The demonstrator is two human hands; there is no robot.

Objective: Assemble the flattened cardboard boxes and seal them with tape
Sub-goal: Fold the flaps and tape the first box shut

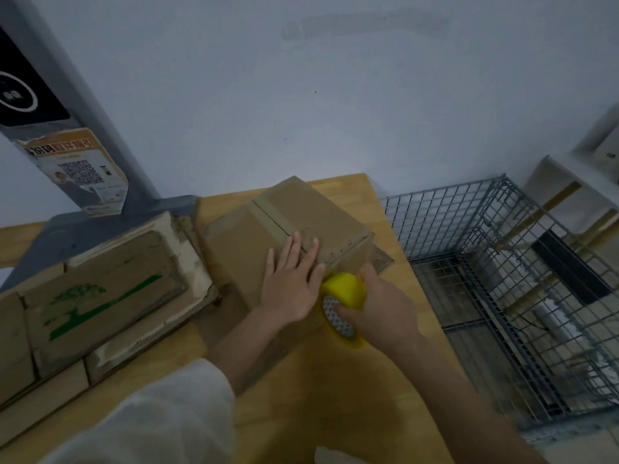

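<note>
- An assembled cardboard box stands on the wooden table, its top flaps closed along a centre seam
- The left hand lies flat on the box top, fingers straight and together, pressing beside the seam and gripping nothing
- The right hand curls its fingers round a yellow tape roll at the box's near edge
- A stack of flattened cardboard boxes lies left of the box
- A wire cage sits right of the table

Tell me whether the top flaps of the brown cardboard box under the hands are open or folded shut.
Folded shut: both flaps of the brown cardboard box lie flat, meeting at a centre seam, the left hand pressing flat on them.
</note>
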